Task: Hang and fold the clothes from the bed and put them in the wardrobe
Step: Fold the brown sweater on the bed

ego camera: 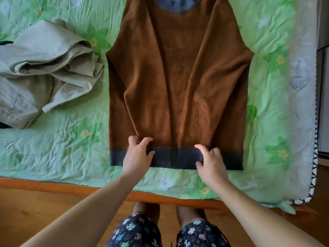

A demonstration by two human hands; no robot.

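Note:
A brown fleece sweater point(178, 68) lies flat on the bed, sleeves folded in along its sides, grey collar at the far end and a dark grey ribbed hem point(178, 157) at the near edge. My left hand point(138, 154) sits on the hem left of centre, fingers curled over the band and thumb under it. My right hand point(210, 159) pinches the hem right of centre the same way. A crumpled beige garment point(41, 73) lies to the left of the sweater.
The green floral bedsheet point(71, 139) covers the bed. An orange wooden bed frame point(53, 184) runs along the near edge, with wooden floor below. The quilt's white border point(302, 86) runs down the right side. A dark item point(3, 42) peeks out behind the beige garment.

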